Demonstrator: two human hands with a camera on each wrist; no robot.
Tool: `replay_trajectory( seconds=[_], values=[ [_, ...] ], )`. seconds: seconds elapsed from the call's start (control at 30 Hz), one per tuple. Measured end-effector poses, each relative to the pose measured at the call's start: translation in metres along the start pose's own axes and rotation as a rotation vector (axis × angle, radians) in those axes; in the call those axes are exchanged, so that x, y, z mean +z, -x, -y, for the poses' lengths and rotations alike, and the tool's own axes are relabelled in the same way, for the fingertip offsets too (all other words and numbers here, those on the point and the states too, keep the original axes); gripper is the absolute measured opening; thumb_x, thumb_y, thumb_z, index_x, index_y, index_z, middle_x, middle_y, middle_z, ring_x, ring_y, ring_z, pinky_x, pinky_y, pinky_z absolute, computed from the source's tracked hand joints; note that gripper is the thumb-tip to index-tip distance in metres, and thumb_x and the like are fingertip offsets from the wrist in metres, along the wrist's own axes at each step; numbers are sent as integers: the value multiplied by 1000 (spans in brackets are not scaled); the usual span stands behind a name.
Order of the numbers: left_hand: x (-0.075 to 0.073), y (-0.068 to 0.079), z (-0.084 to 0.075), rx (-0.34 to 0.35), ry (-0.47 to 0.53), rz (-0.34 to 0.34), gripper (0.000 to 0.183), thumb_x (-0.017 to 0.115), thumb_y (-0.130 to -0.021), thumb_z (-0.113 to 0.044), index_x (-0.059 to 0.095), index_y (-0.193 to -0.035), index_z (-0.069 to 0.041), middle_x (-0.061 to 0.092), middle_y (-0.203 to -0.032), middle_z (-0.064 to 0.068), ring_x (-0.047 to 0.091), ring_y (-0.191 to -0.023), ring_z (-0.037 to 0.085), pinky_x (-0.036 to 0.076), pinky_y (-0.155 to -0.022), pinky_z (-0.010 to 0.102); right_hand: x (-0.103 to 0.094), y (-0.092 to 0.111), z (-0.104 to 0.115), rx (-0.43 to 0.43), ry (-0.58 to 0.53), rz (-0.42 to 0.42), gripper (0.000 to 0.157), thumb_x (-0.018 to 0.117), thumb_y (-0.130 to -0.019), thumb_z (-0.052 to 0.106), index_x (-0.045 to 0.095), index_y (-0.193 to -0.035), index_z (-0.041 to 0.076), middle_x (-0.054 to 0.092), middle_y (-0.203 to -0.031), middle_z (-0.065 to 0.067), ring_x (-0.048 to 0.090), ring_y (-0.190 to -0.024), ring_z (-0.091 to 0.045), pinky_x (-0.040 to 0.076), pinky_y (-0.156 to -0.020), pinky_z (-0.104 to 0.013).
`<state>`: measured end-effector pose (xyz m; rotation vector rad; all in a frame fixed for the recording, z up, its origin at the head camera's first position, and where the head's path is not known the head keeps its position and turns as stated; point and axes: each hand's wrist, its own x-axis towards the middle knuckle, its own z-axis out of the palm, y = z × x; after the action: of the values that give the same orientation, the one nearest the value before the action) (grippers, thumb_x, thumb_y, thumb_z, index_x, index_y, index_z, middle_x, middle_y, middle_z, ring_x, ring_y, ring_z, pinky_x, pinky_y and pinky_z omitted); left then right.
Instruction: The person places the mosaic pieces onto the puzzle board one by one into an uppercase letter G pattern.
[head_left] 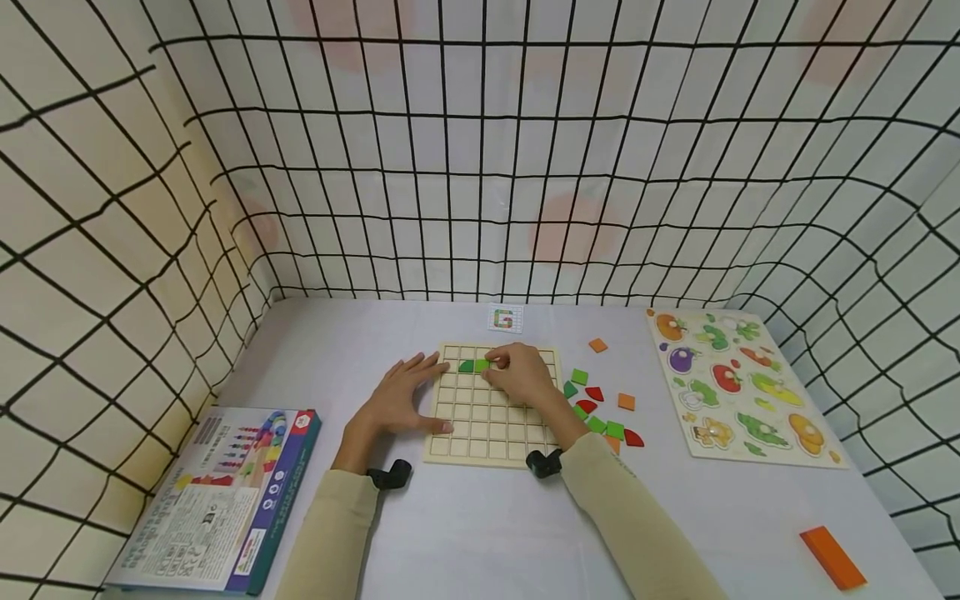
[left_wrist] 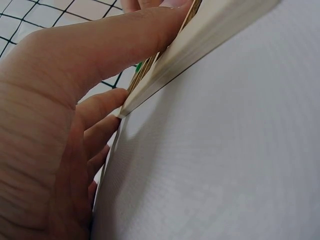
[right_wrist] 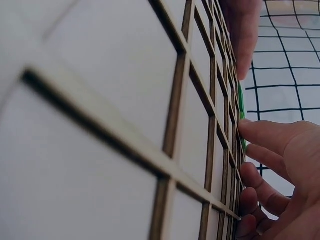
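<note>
A pale wooden grid board (head_left: 471, 425) lies on the white table in front of me. Two pieces show in its upper rows: a dark green rounded piece (head_left: 467, 367) and, right beside it, a light green square tile (head_left: 482, 366). My right hand (head_left: 519, 372) pinches the light green tile with thumb and index finger, its other fingers curled; in the right wrist view the thumb (right_wrist: 265, 132) meets the green edge. Spread along the board's left side, my left hand (head_left: 401, 396) rests its fingertips on the rim and its thumb on the lower left.
Several loose green, red and orange pieces (head_left: 595, 425) lie right of the board. A small pattern card (head_left: 506, 318) sits behind it. A vegetable puzzle board (head_left: 678, 400) and an orange block (head_left: 832, 557) are farther right, a box (head_left: 217, 500) at left. Black netting (head_left: 480, 175) surrounds the table.
</note>
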<state>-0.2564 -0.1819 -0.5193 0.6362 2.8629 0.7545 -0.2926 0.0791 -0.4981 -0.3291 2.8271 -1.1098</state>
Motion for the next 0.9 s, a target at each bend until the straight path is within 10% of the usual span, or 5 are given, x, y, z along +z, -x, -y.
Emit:
replay_trajectory(
  seconds=[0.9],
  values=[
    [0,0,-2,-8,8,6,109,83,-68,-64,41,-160,-24,27,-171,-1,17,-161,28,10,-131,54,-62,37,-43,-23,-63,-103,36,77,-93,32,75,-123,11,67,-104,-9,52,-84,-22,44,-63,-31]
  ],
)
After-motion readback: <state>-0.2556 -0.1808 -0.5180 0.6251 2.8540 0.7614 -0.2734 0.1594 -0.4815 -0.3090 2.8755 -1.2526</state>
